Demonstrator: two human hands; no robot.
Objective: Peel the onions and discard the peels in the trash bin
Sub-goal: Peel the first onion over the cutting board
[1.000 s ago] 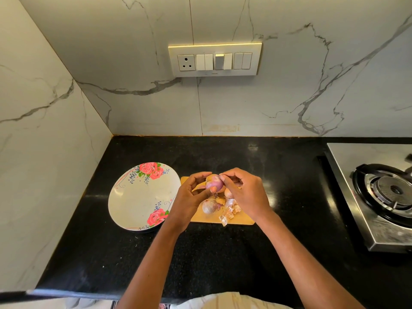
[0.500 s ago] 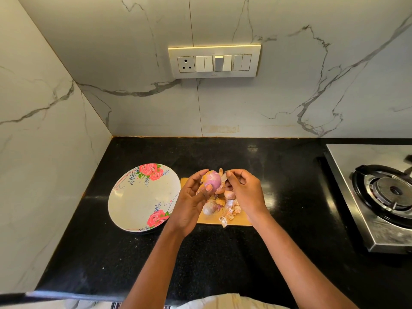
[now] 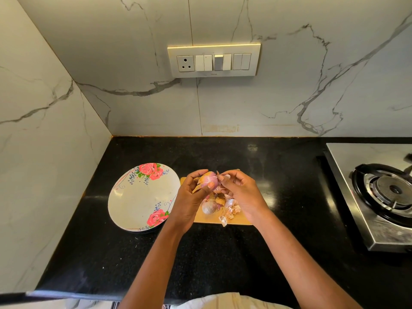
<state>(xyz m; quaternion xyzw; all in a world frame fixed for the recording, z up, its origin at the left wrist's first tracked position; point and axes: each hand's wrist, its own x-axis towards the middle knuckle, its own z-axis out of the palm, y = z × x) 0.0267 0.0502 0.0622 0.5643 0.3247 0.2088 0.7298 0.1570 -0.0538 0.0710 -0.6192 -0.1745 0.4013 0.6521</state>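
Note:
My left hand (image 3: 191,197) grips a small purple onion (image 3: 209,179) above the wooden cutting board (image 3: 200,217), with a loose brown flap of skin hanging on its left side. My right hand (image 3: 240,192) pinches a bit of peel at the onion's right side. A second onion (image 3: 209,207) lies on the board below, beside a heap of torn peels (image 3: 230,209). No trash bin is in view.
A white plate with red roses (image 3: 133,197) sits left of the board on the black counter (image 3: 223,253). A steel gas stove (image 3: 379,197) stands at the right. Marble walls close the back and left; a switch panel (image 3: 214,60) hangs above.
The onion has turned in my left hand. My right hand drew back a little, then returned to the onion's right side, pinching skin there.

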